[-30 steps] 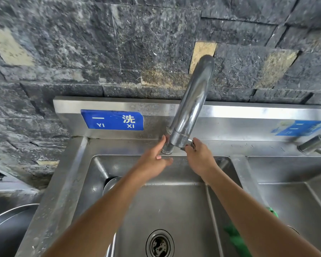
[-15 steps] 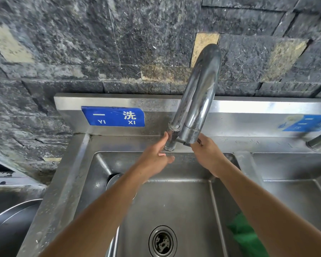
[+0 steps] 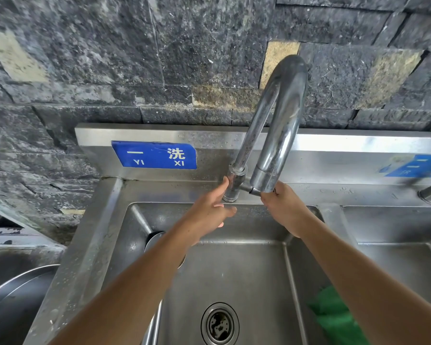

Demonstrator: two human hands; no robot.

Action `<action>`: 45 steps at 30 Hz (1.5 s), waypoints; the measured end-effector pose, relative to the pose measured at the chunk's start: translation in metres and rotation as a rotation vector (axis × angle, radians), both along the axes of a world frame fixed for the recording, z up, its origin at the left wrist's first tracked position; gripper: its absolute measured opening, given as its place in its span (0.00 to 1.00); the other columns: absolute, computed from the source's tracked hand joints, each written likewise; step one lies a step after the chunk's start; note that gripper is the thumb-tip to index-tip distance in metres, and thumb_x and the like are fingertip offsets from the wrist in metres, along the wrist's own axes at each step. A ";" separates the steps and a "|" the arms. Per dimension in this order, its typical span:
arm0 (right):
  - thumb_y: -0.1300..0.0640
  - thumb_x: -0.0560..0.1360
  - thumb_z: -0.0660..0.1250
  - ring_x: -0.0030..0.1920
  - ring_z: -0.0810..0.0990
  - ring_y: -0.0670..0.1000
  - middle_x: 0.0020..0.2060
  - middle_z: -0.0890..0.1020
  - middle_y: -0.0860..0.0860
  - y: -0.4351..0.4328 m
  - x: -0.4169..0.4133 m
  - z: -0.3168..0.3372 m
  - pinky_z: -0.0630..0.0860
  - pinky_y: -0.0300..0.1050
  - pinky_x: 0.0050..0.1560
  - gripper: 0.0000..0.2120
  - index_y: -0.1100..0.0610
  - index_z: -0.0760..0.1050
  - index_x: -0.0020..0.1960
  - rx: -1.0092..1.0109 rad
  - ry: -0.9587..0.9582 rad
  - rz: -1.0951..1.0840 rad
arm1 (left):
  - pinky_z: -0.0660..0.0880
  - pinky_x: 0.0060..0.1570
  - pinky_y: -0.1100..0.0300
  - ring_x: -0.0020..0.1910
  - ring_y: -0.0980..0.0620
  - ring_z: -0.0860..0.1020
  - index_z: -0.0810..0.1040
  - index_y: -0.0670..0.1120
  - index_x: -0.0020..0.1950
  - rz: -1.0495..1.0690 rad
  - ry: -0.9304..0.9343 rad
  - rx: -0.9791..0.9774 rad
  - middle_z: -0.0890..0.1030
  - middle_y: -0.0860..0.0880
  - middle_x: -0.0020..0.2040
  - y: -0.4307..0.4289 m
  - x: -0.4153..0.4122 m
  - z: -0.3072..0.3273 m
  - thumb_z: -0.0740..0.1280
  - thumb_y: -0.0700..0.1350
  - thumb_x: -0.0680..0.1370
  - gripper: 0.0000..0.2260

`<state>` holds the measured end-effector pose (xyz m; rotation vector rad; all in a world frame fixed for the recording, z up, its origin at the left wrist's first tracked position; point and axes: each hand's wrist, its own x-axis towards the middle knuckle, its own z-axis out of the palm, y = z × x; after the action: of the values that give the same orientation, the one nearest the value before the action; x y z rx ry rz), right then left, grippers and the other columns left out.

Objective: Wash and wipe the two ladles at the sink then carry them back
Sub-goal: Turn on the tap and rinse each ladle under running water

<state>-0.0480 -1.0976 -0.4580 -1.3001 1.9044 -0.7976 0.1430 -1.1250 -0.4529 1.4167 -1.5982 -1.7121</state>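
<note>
Right hand still gripping tap, over basin rim

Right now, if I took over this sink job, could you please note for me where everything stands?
Left hand: open, touching the tap column.
Right hand: grips the tap lever.
One ladle bowl lies back-left in the sink, partly hidden; I cannot make out the second.
Green cloth lies at the sink's right edge.
No water visibly runs; washing, wiping and carrying back all remain.
</note>
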 end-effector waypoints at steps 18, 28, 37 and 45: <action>0.56 0.82 0.60 0.33 0.67 0.47 0.39 0.72 0.52 -0.002 -0.003 -0.018 0.65 0.40 0.34 0.11 0.64 0.72 0.57 -0.033 -0.142 -0.074 | 0.70 0.67 0.42 0.58 0.52 0.75 0.64 0.51 0.77 0.024 0.081 0.117 0.69 0.46 0.74 -0.004 0.004 -0.002 0.55 0.42 0.84 0.20; 0.43 0.70 0.66 0.55 0.81 0.51 0.58 0.81 0.53 0.048 0.075 -0.080 0.78 0.50 0.65 0.30 0.59 0.75 0.66 0.118 -0.671 -0.299 | 0.72 0.38 0.69 0.63 0.51 0.78 0.69 0.53 0.74 0.003 -0.173 0.087 0.76 0.47 0.69 0.024 0.058 -0.078 0.61 0.46 0.82 0.20; 0.63 0.71 0.75 0.32 0.71 0.54 0.35 0.73 0.60 0.083 0.179 -0.131 0.71 0.40 0.27 0.21 0.79 0.72 0.52 0.533 -1.284 -0.527 | 0.71 0.42 0.68 0.48 0.53 0.79 0.78 0.53 0.52 0.242 -0.403 0.094 0.81 0.51 0.52 0.088 0.135 -0.145 0.64 0.38 0.79 0.10; 0.67 0.59 0.79 0.25 0.73 0.51 0.30 0.74 0.55 0.103 0.215 -0.157 0.71 0.39 0.23 0.15 0.61 0.74 0.37 0.546 -1.404 -0.692 | 0.73 0.59 0.53 0.62 0.43 0.76 0.74 0.45 0.68 0.132 -0.821 0.044 0.78 0.42 0.62 0.116 0.170 -0.193 0.63 0.43 0.75 0.20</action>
<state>0.1675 -0.9945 -0.6151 0.3594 1.1272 -0.9907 0.3130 -1.0090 -0.6460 2.3769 -1.7705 -1.1346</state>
